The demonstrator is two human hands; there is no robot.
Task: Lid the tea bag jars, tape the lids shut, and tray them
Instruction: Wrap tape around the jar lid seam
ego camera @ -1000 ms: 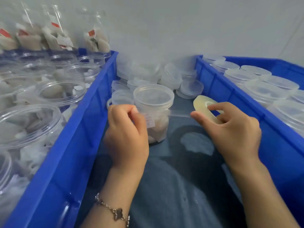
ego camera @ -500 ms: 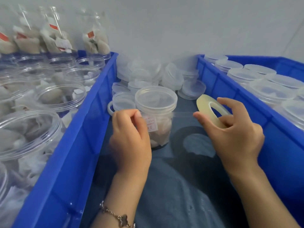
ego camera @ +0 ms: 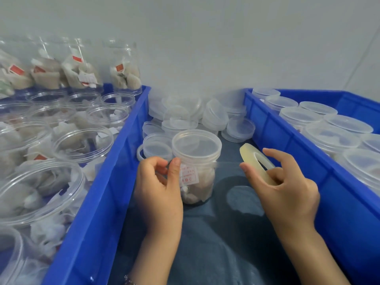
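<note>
Between the blue trays, the lidded jar (ego camera: pixel 196 165) stands at centre. Left hand (ego camera: pixel 159 188) pinches the tape's free end; right hand (ego camera: pixel 287 190), at three o'clock, grips the tape roll (ego camera: pixel 256 163). Taping is underway; next, wrap the strip around the lid seam.

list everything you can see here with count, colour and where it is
lidded jar: one, clear, tea bags inside, centre, on the dark cloth
tape roll: one, pale yellow, right of that jar
tape strip: one, clear, stretched from roll to jar
loose lids: a pile, clear, behind the jar
left tray: one, blue, holds many open jars of tea bags
right tray: one, blue, holds several lidded jars
dark cloth: one, grey-blue, between the trays
left hand: pinches the tape end at the jar
right hand: holds the tape roll
</note>
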